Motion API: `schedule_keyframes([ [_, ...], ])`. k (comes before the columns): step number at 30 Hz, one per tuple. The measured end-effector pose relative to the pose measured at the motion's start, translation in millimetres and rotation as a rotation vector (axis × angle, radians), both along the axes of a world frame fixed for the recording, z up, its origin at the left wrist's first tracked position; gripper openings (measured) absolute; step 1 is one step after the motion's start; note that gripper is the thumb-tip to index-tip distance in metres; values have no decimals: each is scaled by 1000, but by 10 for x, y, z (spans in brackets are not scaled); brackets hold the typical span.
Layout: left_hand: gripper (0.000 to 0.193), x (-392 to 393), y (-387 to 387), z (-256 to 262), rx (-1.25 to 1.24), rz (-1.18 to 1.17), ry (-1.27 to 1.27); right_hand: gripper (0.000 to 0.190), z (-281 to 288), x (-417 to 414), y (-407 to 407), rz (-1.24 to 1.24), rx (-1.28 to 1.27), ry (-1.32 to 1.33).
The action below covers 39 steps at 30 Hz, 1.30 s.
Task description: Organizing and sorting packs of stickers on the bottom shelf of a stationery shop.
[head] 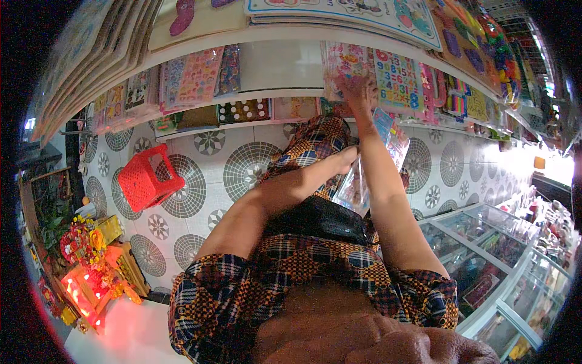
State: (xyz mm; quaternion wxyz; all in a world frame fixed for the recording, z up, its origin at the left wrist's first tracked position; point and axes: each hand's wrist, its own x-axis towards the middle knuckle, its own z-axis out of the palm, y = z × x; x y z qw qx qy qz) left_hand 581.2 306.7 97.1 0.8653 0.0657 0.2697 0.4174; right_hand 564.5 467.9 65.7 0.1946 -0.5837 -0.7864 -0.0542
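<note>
My right hand (359,86) reaches onto the middle shelf, over a stack of pink sticker sheets (348,54) in clear plastic. Its fingers are dim and blurred, so whether they grip a sheet is unclear. Lower down, over my lap, my left hand (348,158) is closed on a bundle of plastic-wrapped packets (353,186). My right forearm crosses in front of the bundle and hides its middle. Beside the right hand lies a sheet of colourful number stickers (398,82). A black bag (318,220) rests at my waist.
Wooden puzzle boards (336,11) fill the upper shelf (204,43). More sticker sheets (200,75) stand to the left. A red plastic stool (148,179) is on the patterned tile floor (245,168). Glass display cases (477,245) flank me at right; a lit, flower-decked shrine (91,282) at left.
</note>
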Motion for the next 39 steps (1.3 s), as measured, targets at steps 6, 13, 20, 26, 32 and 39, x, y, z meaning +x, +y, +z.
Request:
schedule_keyframes([
  [6, 39, -91, -12, -45, 45, -10, -90, 102, 249, -449, -168, 2, -462, 114],
  [13, 38, -243, -93, 373, -75, 12, 62, 104, -71, -348, -51, 166, -406, 169],
  [20, 40, -173, -109, 184, 33, 3, 60, 92, -132, -457, -140, 149, -322, -72],
  [26, 32, -117, -45, 72, 134, -15, -146, 76, 32, -519, -44, 5, -510, -145],
  [32, 23, -298, 28, -209, 93, -56, -393, 58, 1016, 410, 26, 672, -210, 197],
  [39, 33, -275, -13, -161, 239, 87, -131, 40, 1385, 1935, -893, 100, -504, 859],
])
